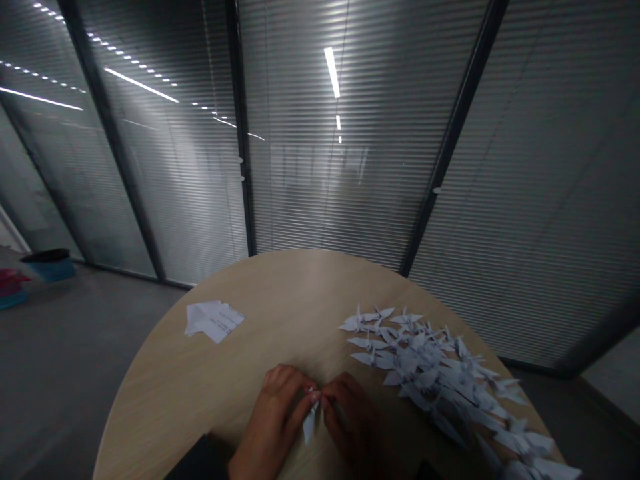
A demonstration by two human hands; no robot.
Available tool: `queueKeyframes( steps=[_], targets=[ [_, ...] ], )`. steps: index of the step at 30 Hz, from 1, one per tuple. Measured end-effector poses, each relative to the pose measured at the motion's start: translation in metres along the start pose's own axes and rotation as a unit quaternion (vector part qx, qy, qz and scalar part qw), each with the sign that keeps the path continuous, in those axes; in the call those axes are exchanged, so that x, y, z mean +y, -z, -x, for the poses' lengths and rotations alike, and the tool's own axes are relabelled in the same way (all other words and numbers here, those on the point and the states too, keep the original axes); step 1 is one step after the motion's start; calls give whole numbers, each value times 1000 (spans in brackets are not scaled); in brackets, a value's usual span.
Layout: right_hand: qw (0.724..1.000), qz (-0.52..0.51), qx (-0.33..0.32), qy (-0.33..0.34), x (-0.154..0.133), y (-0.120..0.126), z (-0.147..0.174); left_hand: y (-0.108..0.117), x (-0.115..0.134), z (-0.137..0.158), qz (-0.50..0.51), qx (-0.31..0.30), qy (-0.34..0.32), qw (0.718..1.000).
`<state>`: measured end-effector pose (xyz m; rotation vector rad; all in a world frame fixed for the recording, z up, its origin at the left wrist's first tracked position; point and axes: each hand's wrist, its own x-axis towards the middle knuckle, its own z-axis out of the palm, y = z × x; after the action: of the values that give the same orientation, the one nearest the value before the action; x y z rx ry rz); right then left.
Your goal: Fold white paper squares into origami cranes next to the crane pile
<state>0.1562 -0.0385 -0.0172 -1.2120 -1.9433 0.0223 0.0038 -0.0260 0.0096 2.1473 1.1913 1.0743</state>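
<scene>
Near the front of the round table, my left hand [283, 410] pinches a small folded white paper [309, 427] between thumb and fingertips. The paper's pointed end hangs down between my hands. From the other side, my right hand [345, 413] meets it at the top, its thumb and forefinger closed at the paper's upper end. The fingers cover most of the folds there. To the right lies a heap of folded paper cranes [420, 360], white with pointed wings, close beside my right hand.
The round wooden table [300, 287] carries a few flat paper sheets [213, 319], some printed, at its left. Glass panels with blinds [340, 200] stand behind it. On the floor at far left are a blue bin [54, 268] and a red-and-blue object [11, 288].
</scene>
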Motion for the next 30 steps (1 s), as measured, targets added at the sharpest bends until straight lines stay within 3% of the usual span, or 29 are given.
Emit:
queueKeyframes(
  steps=[3,6,14,21,30],
  targets=[
    [998,-19,-45,-27,-1,0,0,0,2,1,-5,-9,-8,1000],
    [998,-35,-50,-25,-1,1,0,0,3,1,-5,-17,-13,1000],
    [997,-53,-31,-36,1,-2,1,0,4,-1,3,-39,-18,999],
    [998,-63,-5,-20,0,-1,0,-1,5,0,29,-23,-20,999],
    [993,-91,-33,-62,-3,1,-1,2,9,-1,79,-30,19,996]
  ],
)
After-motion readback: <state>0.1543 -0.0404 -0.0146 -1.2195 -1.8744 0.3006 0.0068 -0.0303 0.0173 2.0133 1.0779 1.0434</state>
